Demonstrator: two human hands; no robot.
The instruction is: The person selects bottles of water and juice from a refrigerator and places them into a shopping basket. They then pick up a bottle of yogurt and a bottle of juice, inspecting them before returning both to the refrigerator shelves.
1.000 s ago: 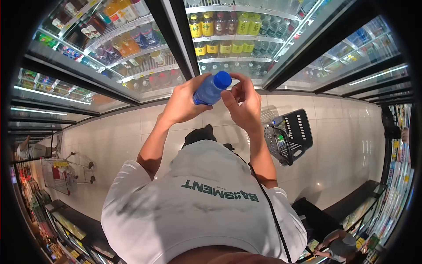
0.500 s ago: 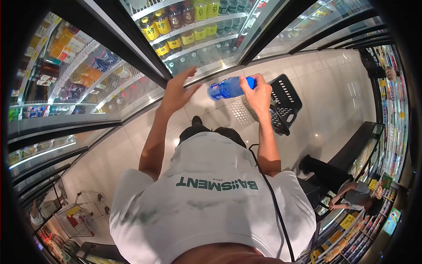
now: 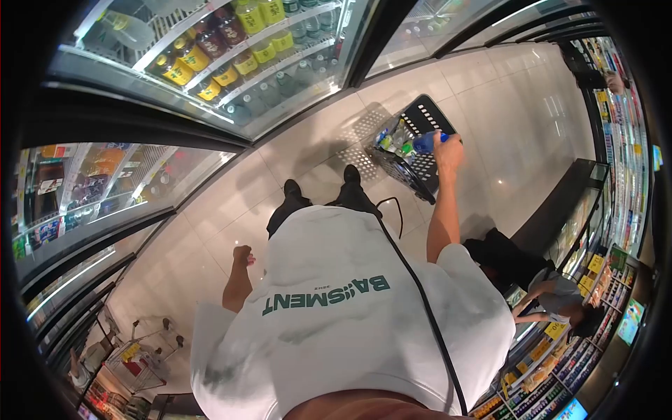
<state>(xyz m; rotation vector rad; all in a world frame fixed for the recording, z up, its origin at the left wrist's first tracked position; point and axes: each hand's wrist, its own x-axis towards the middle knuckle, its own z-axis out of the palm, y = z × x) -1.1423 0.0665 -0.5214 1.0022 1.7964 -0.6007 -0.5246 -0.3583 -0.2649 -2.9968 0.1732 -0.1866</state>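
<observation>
My right hand (image 3: pixel 449 152) is closed round a blue drink bottle (image 3: pixel 425 143), which overlaps the opening of a dark shopping basket (image 3: pixel 425 110). Inside the basket lie several clear plastic bottles (image 3: pixel 401 137), at least one with a green cap. Its black handle (image 3: pixel 413 183) hangs down on the near side. Low at my left side, my left hand (image 3: pixel 243 256) has its fingers curled, with a small pinkish spot at them that I cannot make out.
Glass-door drinks coolers (image 3: pixel 238 49) run along the left and front, with yellow-labelled bottles (image 3: pixel 175 68) on the shelves. A shopping cart (image 3: pixel 140 360) stands behind at left. At right, a person (image 3: pixel 556 297) is by the shelves. A black cable (image 3: pixel 427 315) runs down my shirt.
My right hand has carried the blue bottle right, to the basket. My left hand has dropped from near the cooler to my side. The view has turned, and bottles in the basket now show.
</observation>
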